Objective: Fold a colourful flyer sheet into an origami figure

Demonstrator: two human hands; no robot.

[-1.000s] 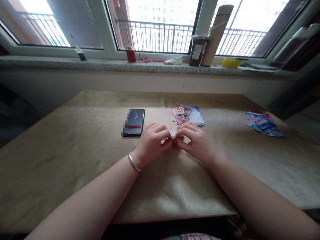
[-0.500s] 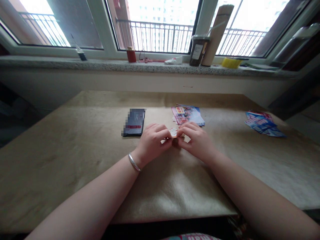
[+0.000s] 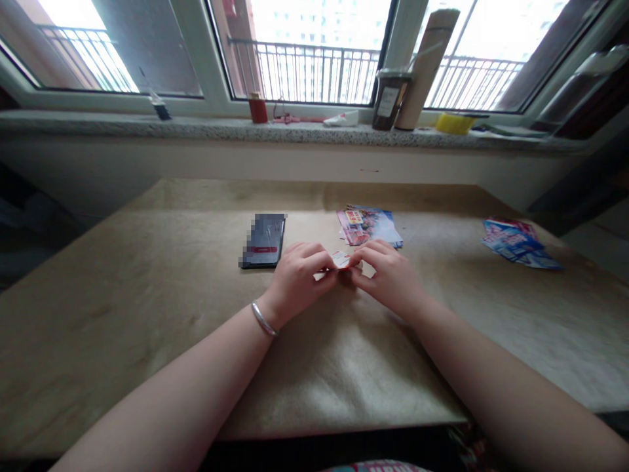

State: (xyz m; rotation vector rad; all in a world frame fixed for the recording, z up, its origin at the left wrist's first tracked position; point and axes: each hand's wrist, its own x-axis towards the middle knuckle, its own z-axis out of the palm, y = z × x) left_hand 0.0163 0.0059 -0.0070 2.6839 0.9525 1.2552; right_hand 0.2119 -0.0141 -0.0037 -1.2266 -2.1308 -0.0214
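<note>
Between my hands is a small piece of printed paper (image 3: 341,259), mostly white with some orange-red print. My left hand (image 3: 305,272) pinches its left side between thumb and fingers. At its right side, my right hand (image 3: 383,270) grips it the same way. My fingers cover much of the paper, so its full shape is hidden. A silver bangle (image 3: 264,319) circles my left wrist. Just beyond my right hand lies a stack of colourful printed leaflets (image 3: 374,226). A dark phone (image 3: 266,240) rests flat beside my left hand.
More blue and red leaflets (image 3: 521,244) lie at the right of the covered table (image 3: 147,314). Behind it, the stone windowsill (image 3: 206,129) bears a red spool (image 3: 257,108), a dark lidded container (image 3: 390,99), a cardboard tube (image 3: 426,69) and a yellow tape roll (image 3: 455,123).
The paper is tilted a little differently and shows slightly more of its face between my fingers. Both hands have shifted only slightly; the phone and leaflets stay in place.
</note>
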